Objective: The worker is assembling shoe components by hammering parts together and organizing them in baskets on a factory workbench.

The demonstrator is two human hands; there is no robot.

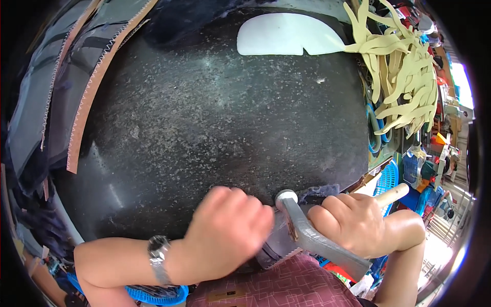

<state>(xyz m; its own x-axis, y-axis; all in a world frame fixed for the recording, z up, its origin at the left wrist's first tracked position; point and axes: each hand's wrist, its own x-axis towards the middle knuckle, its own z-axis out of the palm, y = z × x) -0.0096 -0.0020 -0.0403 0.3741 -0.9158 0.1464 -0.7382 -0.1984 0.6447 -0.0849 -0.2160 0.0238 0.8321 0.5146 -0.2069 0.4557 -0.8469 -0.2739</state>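
In my right hand (355, 225) is a hammer, its fingers wrapped round the wooden handle (394, 194). The grey metal hammer head (322, 240) slants across in front of that hand, its round pale face near the edge of the dark work surface (230, 123). My left hand (225, 233) is curled closed and blurred, left of the hammer; what lies under its fingers is hidden. Between the hands, a dark piece with a zigzag-stitched edge (279, 245) hangs over the near edge, partly behind the hammer. A strip of dark material (319, 192) lies just beyond the hammer.
A white curved template (286, 36) lies at the far edge, beside a heap of pale yellow strips (404, 71). Dark pieces with tan zigzag-stitched edging (92, 97) are at the left. Blue-handled scissors (376, 128) and a blue basket (387, 179) are at the right.
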